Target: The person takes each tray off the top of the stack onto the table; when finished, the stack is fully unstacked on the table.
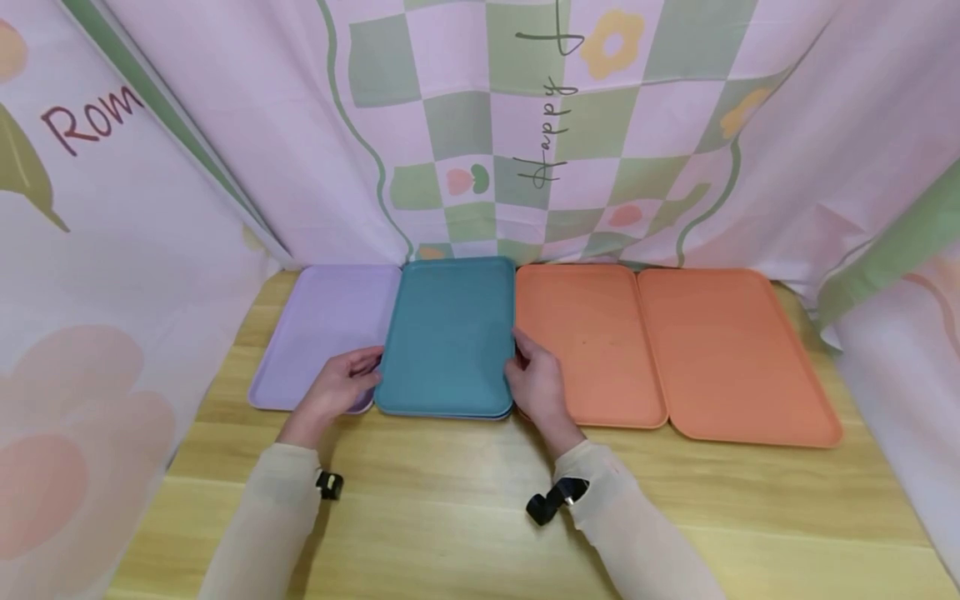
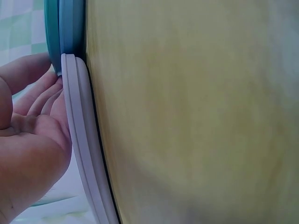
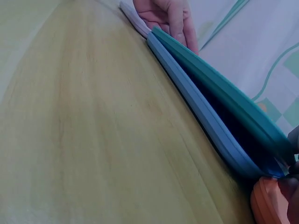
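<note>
A teal tray (image 1: 450, 333) lies over a blue tray (image 3: 201, 109). In the right wrist view, the teal tray is tilted, its right side raised off the blue one with a dark gap between. My right hand (image 1: 542, 385) grips the teal tray's right edge. At the opposite edge, my left hand (image 1: 336, 390) holds the rim with thumb and fingertips, just above a purple tray (image 1: 322, 325). The left wrist view shows the left thumb (image 2: 28, 70) against the teal rim. In the right wrist view, only part of the right hand shows at the frame's edge.
Two orange trays or stacks, one beside the blue tray (image 1: 588, 333) and one farther right (image 1: 735, 350), continue the row on the wooden table (image 1: 450, 500). The purple trays look stacked. A patterned curtain (image 1: 457, 125) hangs close behind the row and at both sides.
</note>
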Demonstrator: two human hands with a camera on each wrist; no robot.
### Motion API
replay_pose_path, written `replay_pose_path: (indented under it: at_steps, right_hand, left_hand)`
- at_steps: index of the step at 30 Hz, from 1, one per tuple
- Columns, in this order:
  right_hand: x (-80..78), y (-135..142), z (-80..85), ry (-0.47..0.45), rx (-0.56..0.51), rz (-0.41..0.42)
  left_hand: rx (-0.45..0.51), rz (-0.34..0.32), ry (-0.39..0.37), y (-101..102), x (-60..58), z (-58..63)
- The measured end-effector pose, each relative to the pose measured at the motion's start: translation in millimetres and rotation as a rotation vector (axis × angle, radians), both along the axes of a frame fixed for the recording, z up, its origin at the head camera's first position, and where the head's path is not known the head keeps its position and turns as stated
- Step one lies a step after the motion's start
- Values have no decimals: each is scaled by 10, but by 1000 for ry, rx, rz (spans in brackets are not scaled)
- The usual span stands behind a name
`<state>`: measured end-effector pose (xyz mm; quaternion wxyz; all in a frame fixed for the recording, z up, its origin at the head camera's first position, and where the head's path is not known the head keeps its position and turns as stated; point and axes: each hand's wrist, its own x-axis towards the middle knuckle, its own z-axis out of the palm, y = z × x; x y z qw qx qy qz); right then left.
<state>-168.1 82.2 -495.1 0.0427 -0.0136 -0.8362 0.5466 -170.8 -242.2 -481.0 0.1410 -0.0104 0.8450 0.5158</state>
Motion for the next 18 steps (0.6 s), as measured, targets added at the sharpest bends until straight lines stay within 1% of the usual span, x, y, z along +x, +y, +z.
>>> replay_pose_path:
  at_steps: [4, 9, 14, 18]
  right_hand:
    - [1, -15, -8, 13, -88, -22]
    - [4, -30, -7, -12, -195, -48]
    - [-4, -29, 18, -64, -248, -74]
    - [-27, -27, 21, -92, -258, -111]
  left_hand:
    - [-10, -3, 2, 2, 0, -6]
    - [-8, -9, -6, 0, 9, -7]
    - [2, -7, -17, 11, 20, 11]
    - [-3, -4, -24, 16, 13, 27]
